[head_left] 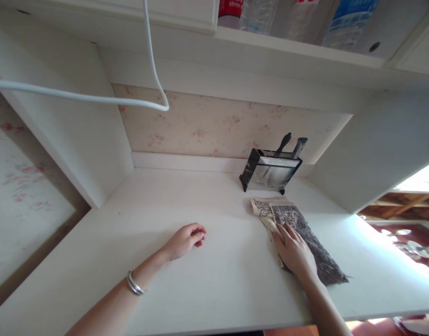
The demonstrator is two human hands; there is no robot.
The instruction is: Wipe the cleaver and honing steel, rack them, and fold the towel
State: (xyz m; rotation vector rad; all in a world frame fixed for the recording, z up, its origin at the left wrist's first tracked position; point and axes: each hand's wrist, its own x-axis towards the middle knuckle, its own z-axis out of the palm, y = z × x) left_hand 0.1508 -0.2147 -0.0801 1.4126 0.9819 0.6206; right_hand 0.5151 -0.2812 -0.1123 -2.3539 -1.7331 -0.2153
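A folded patterned cloth [305,231], grey-brown on top with a cream layer beneath, lies on the white desk [207,289] at the right. My right hand [294,252] rests flat on its left edge, fingers spread and pointing away from me. My left hand [186,239] lies on the bare desk to the left of centre, fingers loosely curled, holding nothing. A silver bangle [134,283] circles my left wrist.
A black and metal knife holder [270,172] with two dark handles stands at the back against the floral wall panel. A white cable [95,95] hangs across the upper left. Bottles [298,14] stand on the shelf above. White side panels box in the desk.
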